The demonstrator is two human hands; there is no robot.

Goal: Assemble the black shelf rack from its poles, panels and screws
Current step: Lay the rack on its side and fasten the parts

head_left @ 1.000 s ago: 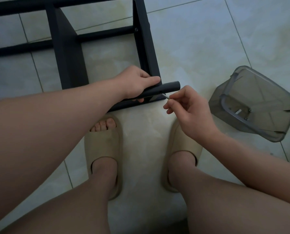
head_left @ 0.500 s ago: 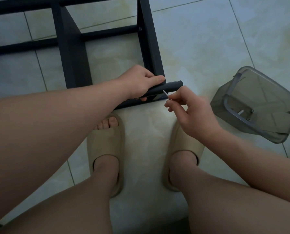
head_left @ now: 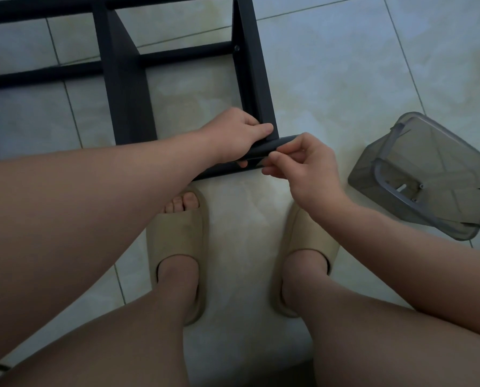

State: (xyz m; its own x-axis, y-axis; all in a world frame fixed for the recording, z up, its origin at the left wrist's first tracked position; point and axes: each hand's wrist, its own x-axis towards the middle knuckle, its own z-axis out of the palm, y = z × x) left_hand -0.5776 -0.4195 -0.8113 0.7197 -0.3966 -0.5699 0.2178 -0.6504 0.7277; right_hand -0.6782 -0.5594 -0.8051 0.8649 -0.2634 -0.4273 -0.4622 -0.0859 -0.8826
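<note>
The black shelf rack [head_left: 123, 88] lies on the tiled floor ahead of me, its panels and cross poles joined into a frame. My left hand [head_left: 237, 135] grips a black pole [head_left: 264, 148] held against the near corner of the right-hand panel [head_left: 254, 71]. My right hand [head_left: 303, 160] is at the pole's free end, thumb and fingers pinched together against it. Earlier frames showed a small screw in those fingers; now it is hidden behind them.
A grey translucent plastic container [head_left: 428, 177] lies tipped on the floor at the right, with small screws inside. My feet in beige slippers [head_left: 178, 241] stand just behind the rack's near edge. Light floor tiles surround everything.
My right hand has moved up and left from beside the pole onto its end, carrying the screw. The left hand keeps its hold on the pole.
</note>
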